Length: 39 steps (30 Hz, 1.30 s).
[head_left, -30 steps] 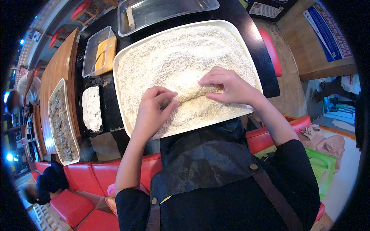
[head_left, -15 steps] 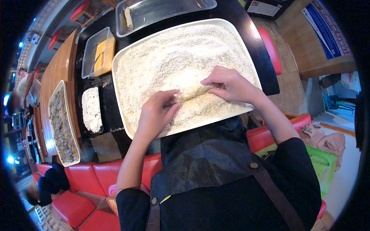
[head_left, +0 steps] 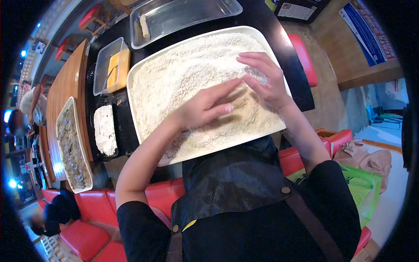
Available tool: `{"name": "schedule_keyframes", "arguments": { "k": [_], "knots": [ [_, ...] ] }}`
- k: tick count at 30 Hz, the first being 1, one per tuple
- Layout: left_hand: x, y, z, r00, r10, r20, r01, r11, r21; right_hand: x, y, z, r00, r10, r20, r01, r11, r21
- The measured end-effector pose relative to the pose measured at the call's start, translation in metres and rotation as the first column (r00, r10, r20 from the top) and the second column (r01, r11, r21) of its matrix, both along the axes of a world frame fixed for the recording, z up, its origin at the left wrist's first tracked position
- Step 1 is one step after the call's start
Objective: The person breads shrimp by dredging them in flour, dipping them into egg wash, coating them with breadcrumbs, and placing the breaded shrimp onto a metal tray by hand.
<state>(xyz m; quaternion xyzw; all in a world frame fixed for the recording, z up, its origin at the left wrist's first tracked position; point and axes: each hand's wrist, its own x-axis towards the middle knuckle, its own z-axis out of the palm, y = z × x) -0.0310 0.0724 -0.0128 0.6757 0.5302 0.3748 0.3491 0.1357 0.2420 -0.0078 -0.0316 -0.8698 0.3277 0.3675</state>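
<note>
The fingertip pinch on the crumbed roll has gone: left hand (head_left: 205, 105) and right hand (head_left: 267, 83) now spread open over crumbs (head_left: 166, 78) in the mid-frame tray (head_left: 209, 151), apparently releasing it (it's hidden, perhaps beneath them).

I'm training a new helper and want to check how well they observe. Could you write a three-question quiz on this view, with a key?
1. True or false: the left hand and the right hand are both over the large crumb tray.
2. On which side of the crumb tray, as pictured, is the clear box of yellow mixture? A) left B) right C) below
3. How many pale sticks can be seen in the far tray?

Key: 1. True. 2. A. 3. One.
</note>
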Motion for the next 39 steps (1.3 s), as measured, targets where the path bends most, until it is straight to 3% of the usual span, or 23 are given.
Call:
{"name": "schedule_keyframes", "arguments": {
  "k": [2, 5, 6, 9, 10, 13, 16, 17, 19, 21, 22, 24, 26, 28, 33, 39],
  "knots": [
    [-0.009, 0.001, -0.003, 0.996, 0.036, -0.078, -0.035, 0.999, 0.018, 0.002, 0.001, -0.004, 0.999, -0.035, -0.009, 0.035, 0.999, -0.006],
    [0.009, -0.007, -0.004, 0.939, -0.105, -0.328, 0.143, 0.985, 0.094, 0.002, 0.002, -0.004, 0.996, -0.082, -0.031, 0.081, 0.997, -0.011],
    [0.023, -0.01, 0.004, 0.892, -0.151, -0.426, 0.182, 0.983, 0.032, 0.0, 0.003, -0.004, 0.997, -0.071, -0.038, 0.07, 0.997, -0.015],
    [0.03, -0.013, -0.005, 0.735, -0.042, -0.677, 0.087, 0.996, 0.033, -0.003, 0.004, -0.006, 0.998, -0.038, -0.05, 0.037, 0.999, -0.023],
    [0.021, -0.011, -0.007, 0.623, 0.046, -0.781, 0.027, 0.996, 0.08, -0.003, 0.003, -0.006, 0.998, -0.038, -0.051, 0.037, 0.999, -0.024],
    [0.001, -0.005, -0.003, 0.464, 0.196, -0.864, -0.079, 0.98, 0.181, -0.001, 0.002, -0.007, 0.997, -0.053, -0.055, 0.051, 0.998, -0.037],
    [0.028, -0.008, -0.007, 0.593, 0.053, -0.803, 0.029, 0.996, 0.087, -0.002, 0.003, -0.007, 0.996, -0.056, -0.062, 0.054, 0.998, -0.038],
    [0.034, -0.01, -0.005, 0.742, -0.118, -0.659, 0.118, 0.992, -0.045, -0.003, 0.003, -0.007, 0.996, -0.056, -0.063, 0.054, 0.998, -0.034],
    [0.037, -0.009, -0.003, 0.745, -0.08, -0.662, 0.119, 0.993, 0.014, -0.003, 0.003, -0.007, 0.996, -0.07, -0.053, 0.068, 0.997, -0.033],
    [0.018, -0.004, -0.011, 0.522, 0.085, -0.849, 0.007, 0.995, 0.104, -0.001, 0.001, -0.006, 0.997, -0.07, -0.021, 0.069, 0.997, -0.044],
    [0.008, -0.002, -0.006, 0.475, 0.193, -0.858, -0.038, 0.979, 0.199, 0.0, 0.001, -0.004, 0.998, -0.066, 0.004, 0.066, 0.996, -0.052],
    [-0.003, -0.007, 0.013, 0.663, 0.305, -0.683, -0.171, 0.951, 0.258, 0.0, 0.002, 0.002, 0.998, -0.017, 0.065, 0.019, 0.999, -0.027],
    [-0.004, -0.011, 0.025, 0.798, 0.409, -0.443, -0.27, 0.899, 0.344, -0.002, 0.002, 0.007, 0.978, 0.15, 0.146, -0.152, 0.988, 0.003],
    [0.007, -0.025, 0.022, 0.782, 0.456, -0.426, -0.394, 0.89, 0.229, -0.007, 0.002, 0.004, 0.924, 0.308, 0.226, -0.314, 0.949, -0.011],
    [0.025, -0.048, -0.004, 0.757, 0.564, -0.329, -0.579, 0.813, 0.059, -0.023, 0.006, -0.01, 0.824, 0.397, 0.404, -0.422, 0.906, -0.03],
    [0.025, -0.047, -0.001, 0.712, 0.593, -0.376, -0.561, 0.802, 0.204, -0.022, 0.002, -0.01, 0.827, 0.369, 0.425, -0.406, 0.914, -0.003]
  ]
}}
